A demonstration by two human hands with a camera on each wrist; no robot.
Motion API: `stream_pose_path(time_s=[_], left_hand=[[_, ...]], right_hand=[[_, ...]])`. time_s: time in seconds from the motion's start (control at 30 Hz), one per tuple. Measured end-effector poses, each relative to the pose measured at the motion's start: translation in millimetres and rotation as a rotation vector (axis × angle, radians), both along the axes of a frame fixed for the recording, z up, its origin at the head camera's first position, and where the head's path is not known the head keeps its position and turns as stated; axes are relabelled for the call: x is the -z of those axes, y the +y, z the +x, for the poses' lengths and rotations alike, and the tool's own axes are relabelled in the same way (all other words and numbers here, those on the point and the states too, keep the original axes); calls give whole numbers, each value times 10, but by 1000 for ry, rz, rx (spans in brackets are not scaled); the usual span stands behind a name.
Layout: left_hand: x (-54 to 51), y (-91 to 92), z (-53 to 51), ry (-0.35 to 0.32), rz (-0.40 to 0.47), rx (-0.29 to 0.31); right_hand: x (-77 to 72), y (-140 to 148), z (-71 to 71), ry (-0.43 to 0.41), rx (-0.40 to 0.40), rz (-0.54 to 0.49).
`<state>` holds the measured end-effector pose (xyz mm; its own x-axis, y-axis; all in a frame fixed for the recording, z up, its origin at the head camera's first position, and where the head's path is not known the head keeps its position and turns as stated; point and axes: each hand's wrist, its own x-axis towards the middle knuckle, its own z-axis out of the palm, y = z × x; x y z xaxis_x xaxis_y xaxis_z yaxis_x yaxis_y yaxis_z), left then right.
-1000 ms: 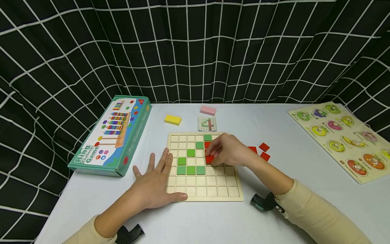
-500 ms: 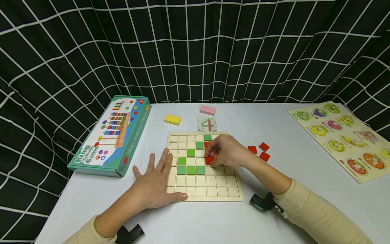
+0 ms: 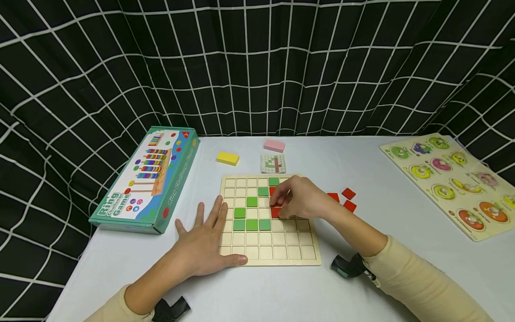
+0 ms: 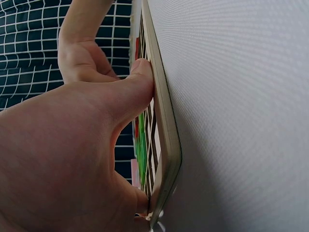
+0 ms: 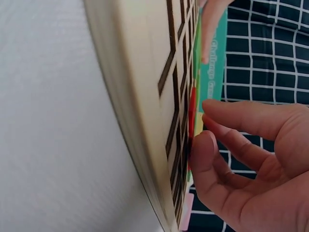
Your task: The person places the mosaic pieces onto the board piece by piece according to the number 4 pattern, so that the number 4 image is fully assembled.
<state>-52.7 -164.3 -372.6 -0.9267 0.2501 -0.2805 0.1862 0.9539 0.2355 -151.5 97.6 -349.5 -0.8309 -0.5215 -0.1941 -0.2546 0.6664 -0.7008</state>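
Observation:
A pale wooden grid board (image 3: 266,252) lies on the white table with several green tiles (image 3: 251,224) in its cells. My left hand (image 3: 201,248) is spread flat at the board's left side, its thumb on the front edge, as the left wrist view also shows. Over the board's right half, my right hand (image 3: 303,197) pinches a red tile (image 3: 275,212) at a cell with thumb and index finger. In the right wrist view the thumb touches the red tile's side. Another red tile (image 3: 272,191) shows behind the fingers; cells under the hand are hidden.
Loose red tiles (image 3: 348,193) lie right of the board. Behind it are a pattern card (image 3: 273,163), a pink block (image 3: 274,146) and a yellow block (image 3: 227,158). A game box (image 3: 149,179) stands left; a fruit puzzle board (image 3: 454,183) lies right.
My right hand makes only slight movements at the same red tile. My left hand stays in place.

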Motion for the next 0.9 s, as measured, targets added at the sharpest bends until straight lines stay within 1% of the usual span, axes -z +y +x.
stream_pose_path(time_s=[0.23, 0.4, 0.5, 0.63, 0.8, 0.9], left_hand=[[-15, 2, 7, -9, -5, 0], [-18, 2, 11, -9, -1, 2], [-11, -1, 10, -8, -1, 2], [-5, -3, 7, -9, -3, 1], [-9, -8, 13, -11, 9, 6], [-14, -6, 14, -11, 9, 6]], right_hand=[[-41, 104, -23, 18, -20, -65], [-62, 229, -31, 51, -25, -97], [-69, 319, -43, 57, -10, -94], [-98, 445, -56, 45, 29, -78], [-116, 611, -60, 62, 52, -44], [-117, 704, -62, 48, 63, -12]])
